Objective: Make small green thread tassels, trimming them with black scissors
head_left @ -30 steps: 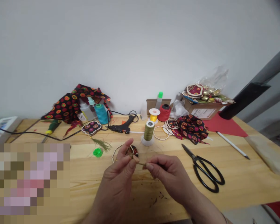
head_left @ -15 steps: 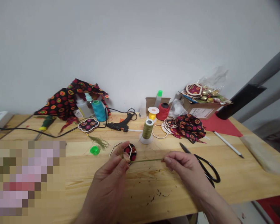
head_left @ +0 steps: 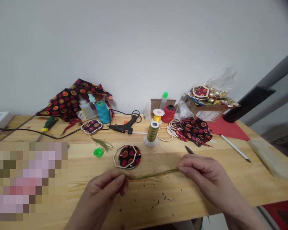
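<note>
My left hand pinches one end of a bundle of olive-green threads. My right hand pinches the other end, and the strand runs taut between them just above the wooden table. Behind the strand lies a round patterned fabric piece with a pale octagonal frame on it. Further back an olive thread spool stands upright. My right hand covers most of the black scissors; only the blade tip shows.
A green cap and a tassel lie left of the frame. At the back are a glue gun, a teal spool, bottles, patterned cloth, red and yellow spools, rings and a cardboard box. A pencil lies at right.
My hands have drawn apart and toward me, stretching the thread strand longer. My left hand has come off the fabric piece, which now lies uncovered on the table.
</note>
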The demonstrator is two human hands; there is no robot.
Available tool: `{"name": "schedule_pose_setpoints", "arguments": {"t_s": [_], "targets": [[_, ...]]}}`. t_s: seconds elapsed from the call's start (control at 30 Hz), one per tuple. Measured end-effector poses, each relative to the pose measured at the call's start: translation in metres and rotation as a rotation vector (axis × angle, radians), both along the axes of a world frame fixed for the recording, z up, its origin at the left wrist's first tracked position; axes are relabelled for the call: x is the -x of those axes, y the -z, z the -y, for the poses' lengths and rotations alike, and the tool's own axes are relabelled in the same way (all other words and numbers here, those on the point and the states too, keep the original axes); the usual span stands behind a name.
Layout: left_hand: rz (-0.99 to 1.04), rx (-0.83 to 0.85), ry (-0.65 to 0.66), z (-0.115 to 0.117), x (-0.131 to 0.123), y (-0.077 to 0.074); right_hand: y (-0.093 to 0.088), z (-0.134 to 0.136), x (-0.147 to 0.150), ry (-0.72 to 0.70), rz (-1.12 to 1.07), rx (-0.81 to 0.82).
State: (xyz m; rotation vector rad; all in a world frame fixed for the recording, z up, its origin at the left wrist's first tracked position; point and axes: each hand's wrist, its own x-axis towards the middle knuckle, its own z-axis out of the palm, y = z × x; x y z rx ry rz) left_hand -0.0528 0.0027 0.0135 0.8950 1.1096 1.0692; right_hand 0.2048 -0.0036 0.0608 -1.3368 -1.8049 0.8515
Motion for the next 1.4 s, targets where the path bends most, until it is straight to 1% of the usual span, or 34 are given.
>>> {"name": "schedule_pose_setpoints", "arguments": {"t_s": [0.07, 0.13, 0.2, 0.23, 0.3, 0.33, 0.37, 0.43, 0.5, 0.53, 0.6, 0.67, 0.87, 0.97, 1.07, 1.2, 1.4], "targets": [[-0.093, -0.004, -0.047, -0.004, 0.007, -0.001, -0.004, 0.002, -0.001, -0.057, 0.035, -0.007], [-0.273, -0.056, -0.125, -0.009, 0.011, -0.005, -0.005, 0.003, -0.001, -0.100, 0.079, -0.002], [-0.475, -0.162, -0.198, -0.013, 0.012, -0.011, -0.006, 0.004, 0.002, -0.128, 0.126, 0.000], [-0.553, -0.227, -0.213, -0.014, 0.010, -0.014, -0.006, 0.004, 0.003, -0.142, 0.144, -0.004], [-0.639, -0.378, -0.205, -0.014, 0.003, -0.021, -0.006, 0.004, 0.008, -0.180, 0.164, -0.019], [-0.630, -0.445, -0.169, -0.013, -0.003, -0.024, -0.005, 0.004, 0.010, -0.199, 0.174, -0.027], [-0.601, -0.477, -0.089, -0.012, -0.009, -0.026, -0.005, 0.004, 0.013, -0.220, 0.184, -0.035], [-0.526, -0.466, 0.147, -0.008, -0.024, -0.028, -0.004, 0.005, 0.018, -0.254, 0.207, -0.051], [-0.468, -0.357, 0.365, -0.003, -0.038, -0.029, -0.004, 0.006, 0.022, -0.272, 0.230, -0.060], [-0.429, -0.308, 0.451, -0.002, -0.044, -0.029, -0.004, 0.007, 0.023, -0.280, 0.241, -0.061], [-0.348, -0.242, 0.570, 0.000, -0.052, -0.027, -0.003, 0.007, 0.025, -0.292, 0.265, -0.060], [-0.310, -0.198, 0.612, 0.001, -0.054, -0.025, -0.002, 0.006, 0.025, -0.302, 0.294, -0.049], [-0.223, -0.059, 0.580, 0.001, -0.051, -0.016, 0.004, 0.004, 0.026, -0.271, 0.416, -0.030], [-0.131, 0.073, 0.572, 0.002, -0.052, -0.011, 0.007, 0.002, 0.026, -0.281, 0.411, -0.021], [-0.044, 0.194, 0.529, 0.003, -0.054, -0.007, 0.009, 0.001, 0.023, -0.255, 0.391, -0.024], [-0.069, 0.226, 0.467, 0.002, -0.056, -0.005, 0.011, 0.000, 0.016, -0.214, 0.315, -0.045], [-0.207, 0.188, 0.353, -0.001, -0.056, -0.011, 0.016, -0.003, 0.018, -0.147, 0.216, -0.100]]}}
